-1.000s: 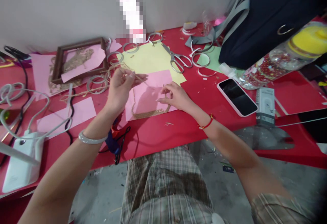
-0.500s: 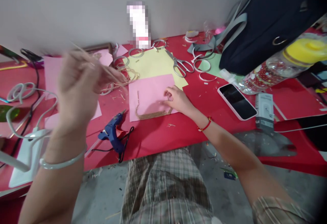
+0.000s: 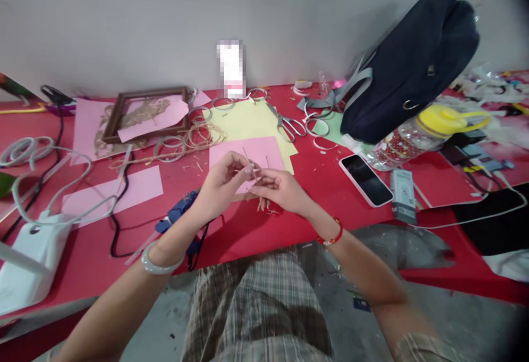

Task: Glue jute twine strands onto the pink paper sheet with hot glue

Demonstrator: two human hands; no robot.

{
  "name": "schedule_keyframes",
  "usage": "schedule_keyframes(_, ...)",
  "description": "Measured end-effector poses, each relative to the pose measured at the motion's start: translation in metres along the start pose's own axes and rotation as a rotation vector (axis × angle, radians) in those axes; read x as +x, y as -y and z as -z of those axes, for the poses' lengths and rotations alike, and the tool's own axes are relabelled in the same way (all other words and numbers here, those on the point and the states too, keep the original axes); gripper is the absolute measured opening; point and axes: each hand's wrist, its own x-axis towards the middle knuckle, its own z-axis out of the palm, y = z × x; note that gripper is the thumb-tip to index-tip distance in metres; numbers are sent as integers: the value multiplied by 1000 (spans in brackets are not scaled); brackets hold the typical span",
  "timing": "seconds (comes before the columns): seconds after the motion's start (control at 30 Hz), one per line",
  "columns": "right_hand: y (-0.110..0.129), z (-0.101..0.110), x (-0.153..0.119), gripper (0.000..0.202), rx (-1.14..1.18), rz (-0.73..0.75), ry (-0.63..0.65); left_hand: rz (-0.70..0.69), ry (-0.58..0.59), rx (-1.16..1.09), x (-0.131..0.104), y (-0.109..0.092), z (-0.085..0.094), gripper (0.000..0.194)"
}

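Over the pink paper sheet [image 3: 264, 150], my two hands meet with their fingertips close together. My left hand [image 3: 223, 188] pinches a thin strand of tan twine [image 3: 246, 155], whose end sticks up past the fingers. Thumb and fingers of my right hand [image 3: 287, 190] close on the same twine from the other side. A twine outline lies on the sheet, mostly covered by my hands. The blue glue gun [image 3: 177, 211] lies left of the sheet, partly behind my left forearm. A loose twine coil [image 3: 206, 133] rests beyond my left hand.
Scissors [image 3: 285, 125] lie on yellow paper [image 3: 243, 119]. A brown frame [image 3: 144, 95] stands back left, near white cables and a power strip [image 3: 37, 263]. To the right are a phone [image 3: 366, 180], a small box [image 3: 403, 195], a bottle [image 3: 407, 136] and a dark bag [image 3: 409, 70].
My left hand has come down and right from above the table's left side to meet my right hand over the pink sheet. My right hand has lifted slightly off the twine outline.
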Motion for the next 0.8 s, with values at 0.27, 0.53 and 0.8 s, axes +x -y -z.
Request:
schedule_keyframes(0.27,-4,-2,-28,45,-53,-108,-32,-26,-139,-183,-3,15,9,35)
schedule_keyframes(0.53,-5,-1,-40,52,-60,-115,-213,37,-216,-206,-14,12,34,47)
schedule_keyframes(0.8,9,-29,-28,43,-147,29,-343,113,105,183,-32,3,4,20)
